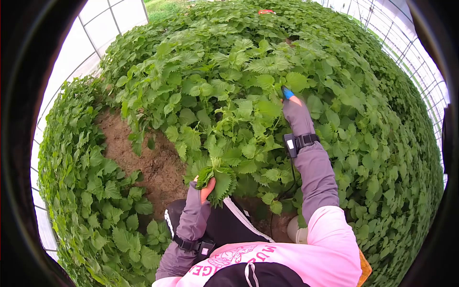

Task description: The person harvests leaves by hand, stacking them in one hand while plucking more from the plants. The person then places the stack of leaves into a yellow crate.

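My left hand (205,187) is closed around a bunch of picked green leaves (217,178), held low in front of me. My right hand (292,101) reaches forward into the dense bed of serrated-leaf plants (229,81). Foliage mostly hides it, and a blue tip (287,93) shows at its fingers. Whether it grips a leaf or a tool cannot be told. Both arms wear grey sleeves with black wrist straps (299,142).
A strip of bare brown soil (143,158) runs between the plant rows on the left. More leafy plants (105,210) fill the left row. White greenhouse walls and frames (105,24) stand behind. A white container (294,235) sits by my right side.
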Demonstrator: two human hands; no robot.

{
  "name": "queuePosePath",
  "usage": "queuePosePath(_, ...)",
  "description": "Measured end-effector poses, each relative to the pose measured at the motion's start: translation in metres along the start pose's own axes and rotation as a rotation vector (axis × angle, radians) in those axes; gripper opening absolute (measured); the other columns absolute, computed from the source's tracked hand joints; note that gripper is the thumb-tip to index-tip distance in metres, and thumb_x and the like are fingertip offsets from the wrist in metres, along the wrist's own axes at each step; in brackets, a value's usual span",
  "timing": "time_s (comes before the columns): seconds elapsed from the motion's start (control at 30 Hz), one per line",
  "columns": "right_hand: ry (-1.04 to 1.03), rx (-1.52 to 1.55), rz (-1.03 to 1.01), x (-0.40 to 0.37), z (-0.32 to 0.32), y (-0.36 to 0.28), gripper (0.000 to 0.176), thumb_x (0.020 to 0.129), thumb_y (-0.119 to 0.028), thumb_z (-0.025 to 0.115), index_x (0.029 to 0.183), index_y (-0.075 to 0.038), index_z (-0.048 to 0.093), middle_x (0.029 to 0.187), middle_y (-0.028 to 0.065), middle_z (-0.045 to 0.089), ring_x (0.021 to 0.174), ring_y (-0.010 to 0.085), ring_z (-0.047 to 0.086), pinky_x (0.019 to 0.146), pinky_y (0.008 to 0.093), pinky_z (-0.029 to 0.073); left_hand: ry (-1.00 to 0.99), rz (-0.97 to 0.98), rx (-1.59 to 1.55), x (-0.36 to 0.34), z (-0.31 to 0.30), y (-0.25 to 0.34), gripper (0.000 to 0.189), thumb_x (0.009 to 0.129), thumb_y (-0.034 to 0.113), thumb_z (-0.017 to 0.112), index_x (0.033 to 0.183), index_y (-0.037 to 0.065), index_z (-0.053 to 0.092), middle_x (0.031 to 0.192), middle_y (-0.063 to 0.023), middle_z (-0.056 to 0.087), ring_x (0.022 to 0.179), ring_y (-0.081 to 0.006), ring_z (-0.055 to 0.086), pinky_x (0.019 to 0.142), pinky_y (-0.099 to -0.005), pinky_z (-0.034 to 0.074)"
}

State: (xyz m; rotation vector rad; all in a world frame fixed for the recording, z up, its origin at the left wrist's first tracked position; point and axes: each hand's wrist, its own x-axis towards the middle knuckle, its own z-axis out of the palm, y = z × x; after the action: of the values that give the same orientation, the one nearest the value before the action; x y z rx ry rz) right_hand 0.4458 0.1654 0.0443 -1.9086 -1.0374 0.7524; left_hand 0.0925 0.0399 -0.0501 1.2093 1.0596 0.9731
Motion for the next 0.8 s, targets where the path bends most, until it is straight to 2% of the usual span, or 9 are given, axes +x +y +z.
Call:
queuePosePath(0.1,-0.005,0.273,0.128,0.009,0.014,0.011,0.04,0.082,-0.044,0.051,0.079,-0.006,0.062,0.064,0.0005,0.049,0.05,0.0098,0.033,0.048,0.0247,0.029,0.012,0.001,-0.011,0.0,0.002,0.0,0.026,0.082,0.019,0.058,0.101,0.002,0.055,0.09,-0.004,0.06,0.078,-0.0118,0.053,0.07,-0.0273,0.044)
queuePosePath(0.3,0.131,0.566,0.058,0.0,0.026,-0.01,0.02,0.085,-0.02,0.05,0.094,-0.003,0.055,0.071,-0.0001,0.054,0.057,0.0061,0.043,0.049,0.0197,0.033,0.043,-0.009,0.047,-0.003,-0.001,0.005,0.025,0.083,0.018,0.059,0.101,0.001,0.056,0.088,-0.0049,0.061,0.074,-0.0125,0.056,0.065,-0.0275,0.047)
queuePosePath(0.37,0.205,0.837,-0.158,0.045,0.031,0.031,0.018,0.085,-0.008,0.045,0.099,0.0,0.053,0.076,0.0014,0.054,0.059,0.0071,0.045,0.053,0.019,0.036,0.047,0.005,0.064,-0.004,-0.005,0.004,0.025,0.083,0.018,0.059,0.101,0.001,0.057,0.087,-0.0052,0.061,0.071,-0.0124,0.06,0.061,-0.0272,0.05)
queuePosePath(0.43,0.336,0.587,-0.364,0.041,0.025,0.03,0.025,0.083,0.0,0.04,0.106,0.005,0.046,0.08,0.0045,0.053,0.071,0.0107,0.051,0.064,0.0181,0.043,0.068,0.011,0.069,-0.006,-0.009,0.001,0.026,0.083,0.018,0.059,0.102,0.001,0.057,0.087,-0.005,0.061,0.071,-0.0125,0.06,0.061,-0.0269,0.05)
queuePosePath(0.5,0.251,1.205,-0.236,0.043,0.012,0.032,0.025,0.082,0.001,0.038,0.105,0.007,0.045,0.087,0.008,0.053,0.077,0.0134,0.053,0.071,0.0189,0.045,0.075,0.008,0.069,-0.007,-0.011,0.002,0.026,0.083,0.018,0.059,0.102,0.001,0.057,0.087,-0.0048,0.061,0.071,-0.0124,0.059,0.061,-0.0271,0.05)
queuePosePath(0.57,0.252,0.617,-0.362,0.056,-0.001,0.051,0.025,0.084,-0.004,0.034,0.103,0.006,0.048,0.094,0.0092,0.053,0.085,0.0148,0.054,0.073,0.0214,0.045,0.078,0.001,0.067,-0.009,-0.009,0.008,0.026,0.083,0.018,0.059,0.102,0.001,0.057,0.087,-0.0046,0.062,0.071,-0.0124,0.059,0.061,-0.0272,0.05)
queuePosePath(0.67,0.265,0.817,-0.223,0.06,-0.007,0.045,0.024,0.084,-0.005,0.036,0.098,0.007,0.051,0.092,0.0088,0.056,0.081,0.0133,0.055,0.07,0.0222,0.045,0.068,-0.058,-0.058,-0.01,-0.001,0.018,0.025,0.083,0.019,0.057,0.1,0.001,0.055,0.087,-0.0046,0.06,0.075,-0.0125,0.052,0.069,-0.0281,0.043)
queuePosePath(0.73,0.213,0.135,-0.269,0.032,-0.02,0.028,0.025,0.084,-0.015,0.046,0.103,-0.001,0.054,0.086,0.0106,0.058,0.073,0.0145,0.054,0.068,0.027,0.045,0.008,0.02,0.02,-0.008,0.001,0.018,0.025,0.083,0.018,0.057,0.101,0.001,0.055,0.087,-0.005,0.06,0.075,-0.0116,0.052,0.069,-0.028,0.043)
queuePosePath(0.8,0.22,-0.045,-0.23,-0.005,-0.026,-0.004,0.021,0.083,-0.014,0.047,0.098,-0.003,0.056,0.082,0.0141,0.059,0.071,0.0203,0.056,0.067,0.029,0.044,-0.001,0.035,0.091,-0.006,0.004,0.023,0.025,0.083,0.018,0.057,0.101,0.001,0.055,0.087,-0.0054,0.06,0.075,-0.0117,0.052,0.069,-0.0279,0.043)
